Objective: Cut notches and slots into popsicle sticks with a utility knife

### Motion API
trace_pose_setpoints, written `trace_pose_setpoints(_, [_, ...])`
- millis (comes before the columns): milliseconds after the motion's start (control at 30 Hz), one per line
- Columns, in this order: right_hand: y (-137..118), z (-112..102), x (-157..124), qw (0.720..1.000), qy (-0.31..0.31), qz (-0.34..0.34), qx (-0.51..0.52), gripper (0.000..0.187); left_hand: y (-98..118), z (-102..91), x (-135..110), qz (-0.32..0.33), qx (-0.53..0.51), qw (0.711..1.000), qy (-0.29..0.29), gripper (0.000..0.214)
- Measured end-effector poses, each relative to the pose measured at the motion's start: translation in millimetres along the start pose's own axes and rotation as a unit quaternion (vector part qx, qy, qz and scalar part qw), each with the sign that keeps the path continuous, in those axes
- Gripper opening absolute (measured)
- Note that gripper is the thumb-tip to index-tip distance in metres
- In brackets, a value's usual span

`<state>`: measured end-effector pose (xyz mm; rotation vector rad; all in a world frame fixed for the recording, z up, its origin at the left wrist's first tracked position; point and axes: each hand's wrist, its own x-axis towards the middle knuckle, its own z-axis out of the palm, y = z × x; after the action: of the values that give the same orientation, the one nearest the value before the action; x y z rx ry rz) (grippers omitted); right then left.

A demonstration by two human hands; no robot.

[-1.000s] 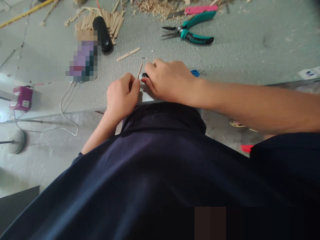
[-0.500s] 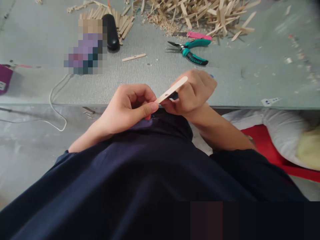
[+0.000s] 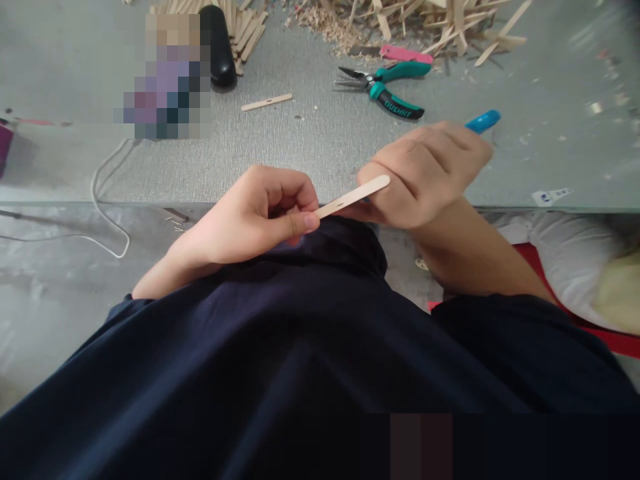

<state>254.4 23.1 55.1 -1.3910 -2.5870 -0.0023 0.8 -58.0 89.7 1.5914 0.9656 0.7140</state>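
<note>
My left hand (image 3: 260, 217) pinches one end of a flat wooden stick (image 3: 354, 195) between thumb and fingers, holding it just above the table's front edge. The stick points right and slightly up, and a small hole or slot shows near the held end. My right hand (image 3: 425, 173) is curled shut around a tool with a blue handle (image 3: 483, 121) that sticks out to the right behind the knuckles. Its working end is hidden behind the fingers and the stick's far end. Both hands hover over my dark-shirted lap.
On the grey table (image 3: 320, 153) lie teal-handled pliers (image 3: 387, 90), a pink tool (image 3: 405, 53), a loose wooden stick (image 3: 267, 102), a black case (image 3: 217, 47), and a heap of sticks and shavings (image 3: 425, 20). A white cable (image 3: 107, 213) hangs off the edge.
Both hands lifted off the table toward my body. The stick turned from upright to nearly level. My right hand slid rightward along it, and the blue handle came into view.
</note>
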Motion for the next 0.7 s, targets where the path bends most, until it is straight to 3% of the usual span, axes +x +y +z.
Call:
trace_pose_setpoints(167, [-8.8,-12.3,0.3,0.997,-0.047,0.037,-0.054,0.097,0.3,6.9,-0.3,-0.011,-0.030,0.999,0.012,0.018])
trace_pose_setpoints(300, [-14.1,-13.6,2.7,0.994,-0.076,-0.012,-0.080,0.095,-7.9,8.5,2.0,-0.040,-0.050,0.997,0.032,0.018])
trace_pose_setpoints(400, [-2.1,-17.3,6.0,0.987,-0.113,-0.055,-0.098,0.085,-12.8,0.5,-2.0,-0.073,-0.068,0.995,0.005,0.021])
trace_pose_setpoints(467, [14.2,-21.9,9.1,0.978,-0.144,-0.045,-0.147,0.081,-14.1,-6.7,-8.8,-0.092,-0.063,0.994,0.008,0.024])
trace_pose_setpoints(533, [30.8,-26.4,12.3,0.971,-0.105,0.005,-0.217,0.073,-15.5,-10.7,-15.5,-0.094,-0.022,0.994,0.053,0.023])
trace_pose_setpoints(600, [40.8,-29.4,14.7,0.985,-0.055,0.018,-0.160,0.054,-19.6,-8.7,-17.3,-0.069,0.072,0.987,0.124,0.018])
trace_pose_setpoints(700, [38.1,-31.2,16.5,0.998,0.016,-0.001,0.057,0.047,-33.0,1.9,-6.6,0.017,0.218,0.956,0.196,0.021])
